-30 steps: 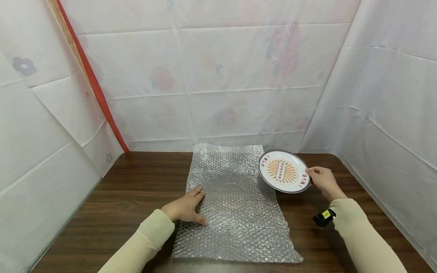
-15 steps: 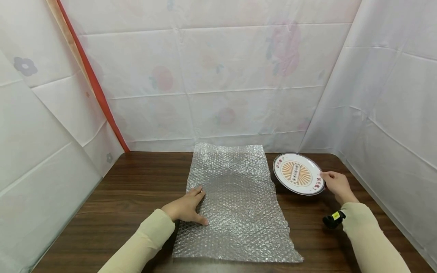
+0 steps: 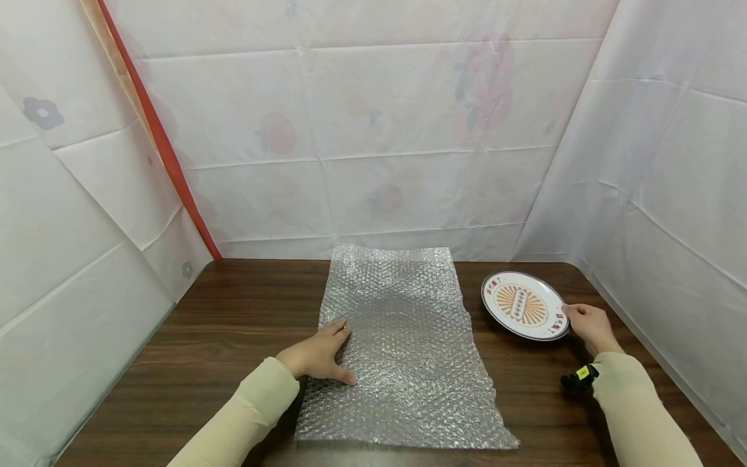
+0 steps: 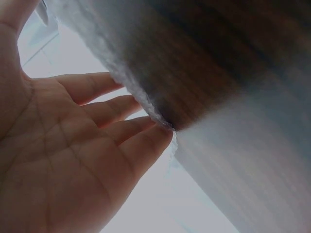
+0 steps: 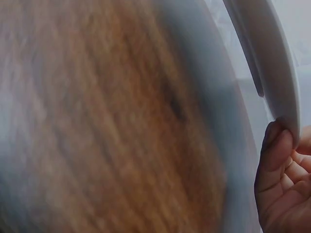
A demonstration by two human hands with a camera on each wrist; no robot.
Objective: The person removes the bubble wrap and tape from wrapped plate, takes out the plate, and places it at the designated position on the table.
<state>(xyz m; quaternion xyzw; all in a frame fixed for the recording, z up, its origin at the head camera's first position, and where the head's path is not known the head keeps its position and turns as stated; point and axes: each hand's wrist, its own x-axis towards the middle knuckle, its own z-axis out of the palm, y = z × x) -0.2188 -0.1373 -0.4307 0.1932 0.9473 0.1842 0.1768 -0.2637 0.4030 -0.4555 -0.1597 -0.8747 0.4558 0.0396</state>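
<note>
A sheet of clear bubble wrap [image 3: 408, 370] lies flat over the middle of the table. My left hand [image 3: 320, 353] rests on its left edge with fingers spread; in the left wrist view the fingertips [image 4: 146, 133] meet the wrap's edge. At the right, a white plate [image 3: 498, 310] with an orange sunburst and red characters is pinched at its right rim by my right hand [image 3: 589, 324]. The right wrist view shows the plate [image 5: 277, 63] edge-on between thumb and fingers, close over the wood.
The dark wood table [image 3: 222, 337] runs back to a white patterned sheet [image 3: 379, 130] hung behind it. More white sheeting closes off both sides, with a red strip [image 3: 157, 143] at the left corner. A black wrist device [image 3: 579, 378] is on the right wrist.
The plate and my right hand have moved right and down, from over the wrap's right edge to low above the wood beside it. My left hand stays in place.
</note>
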